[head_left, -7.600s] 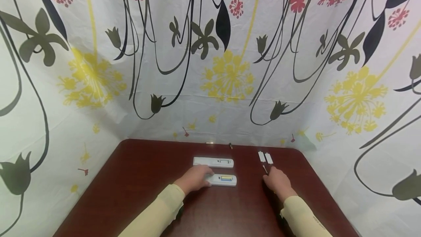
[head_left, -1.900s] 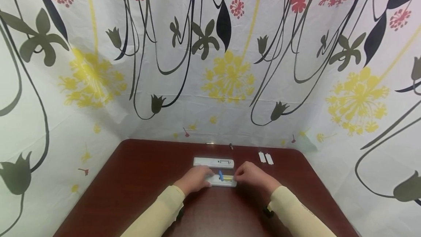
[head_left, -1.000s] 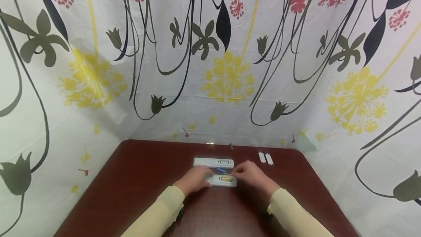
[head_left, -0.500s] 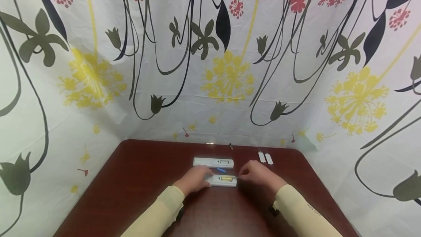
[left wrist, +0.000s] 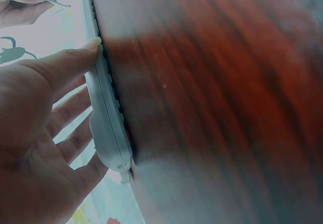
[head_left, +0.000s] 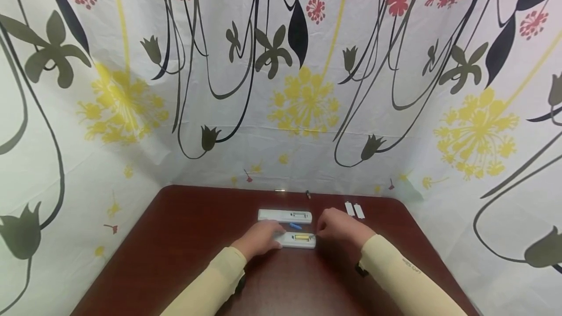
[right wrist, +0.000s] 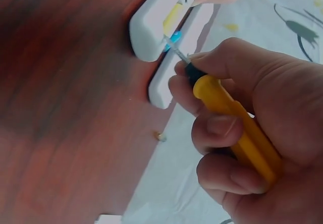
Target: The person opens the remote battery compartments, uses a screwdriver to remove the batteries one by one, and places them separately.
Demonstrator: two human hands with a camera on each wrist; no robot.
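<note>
My left hand (head_left: pixel 261 237) holds a white remote control (head_left: pixel 298 246) by its left end, thumb along the near side in the left wrist view. The remote lies back side up, its battery compartment uncovered, with a yellow battery (head_left: pixel 302 237) in it. In my right hand (head_left: pixel 341 226) is a screwdriver (right wrist: pixel 237 125) with a yellow handle, gripped by curled fingers. Its thin tip is right at the compartment's right end, beside the yellow battery. A blue battery (head_left: pixel 295 226) lies on the table just behind the held remote.
A second white remote (head_left: pixel 276 215), its compartment uncovered, lies parallel behind the first. Two white battery covers (head_left: pixel 359 211) lie at the right. Near the far edge are a small dark cylinder (head_left: pixel 308 194) and a thin shiny piece (head_left: pixel 279 190). A patterned curtain (head_left: pixel 246 111) surrounds the table (head_left: pixel 197 238).
The blue battery has come out of the compartment onto the table. My right hand took up the screwdriver near the covers and has now returned its tip to the compartment. My left hand stays put.
</note>
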